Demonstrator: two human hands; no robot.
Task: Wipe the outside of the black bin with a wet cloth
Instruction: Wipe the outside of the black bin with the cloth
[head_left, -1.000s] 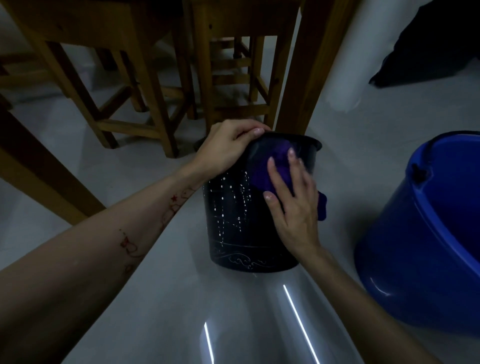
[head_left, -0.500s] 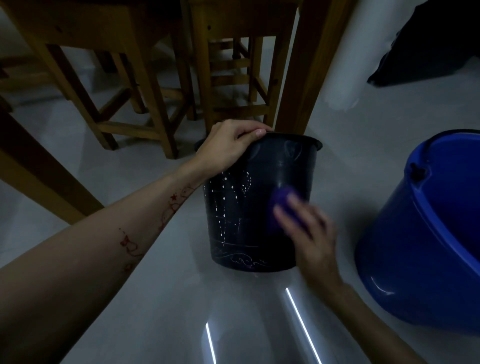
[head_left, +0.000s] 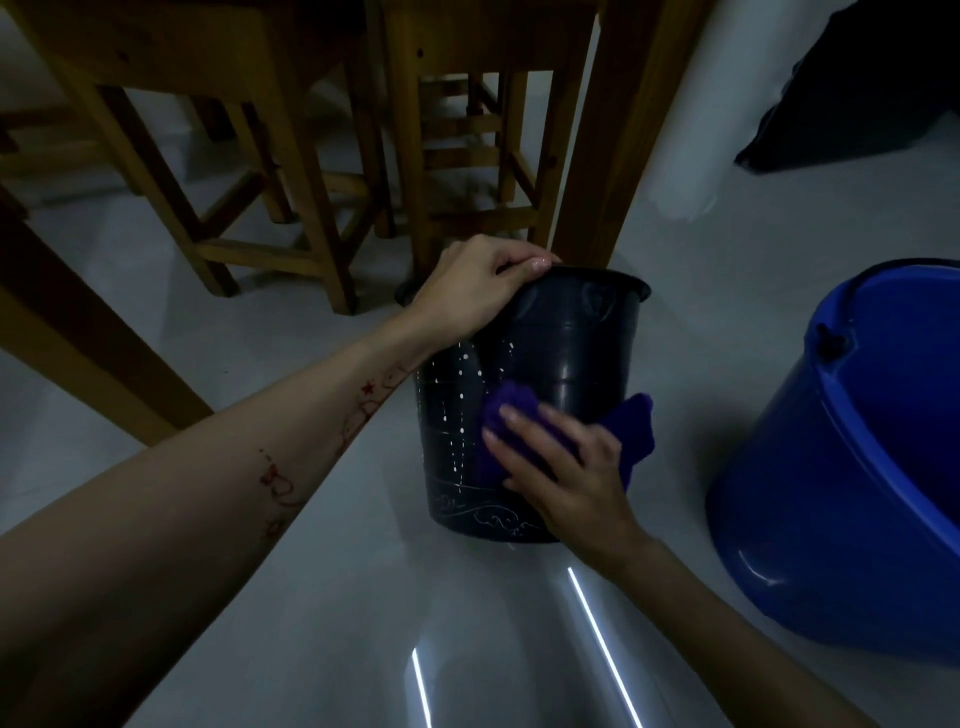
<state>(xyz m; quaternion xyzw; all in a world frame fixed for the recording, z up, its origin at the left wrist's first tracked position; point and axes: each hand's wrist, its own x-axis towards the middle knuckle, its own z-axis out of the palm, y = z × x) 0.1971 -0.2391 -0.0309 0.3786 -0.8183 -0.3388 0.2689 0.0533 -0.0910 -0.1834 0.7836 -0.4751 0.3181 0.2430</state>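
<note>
The black bin (head_left: 524, 410) stands upright on the pale floor (head_left: 322, 597), white dots and a wavy line on its side; your left hand (head_left: 475, 291) curls over its rim — a closed grip on the edge; your right hand (head_left: 566, 467) lies flat, fingers spread, pressing the purple cloth (head_left: 631, 431) against the lower wall. A blue bucket (head_left: 852, 467) sits near on the right; wooden stools (head_left: 291, 156) stand behind.

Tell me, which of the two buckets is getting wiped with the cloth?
The black bin in the middle. The right hand presses the purple cloth on its side while the left hand holds its rim. The big blue bucket stands untouched at the right.
</note>
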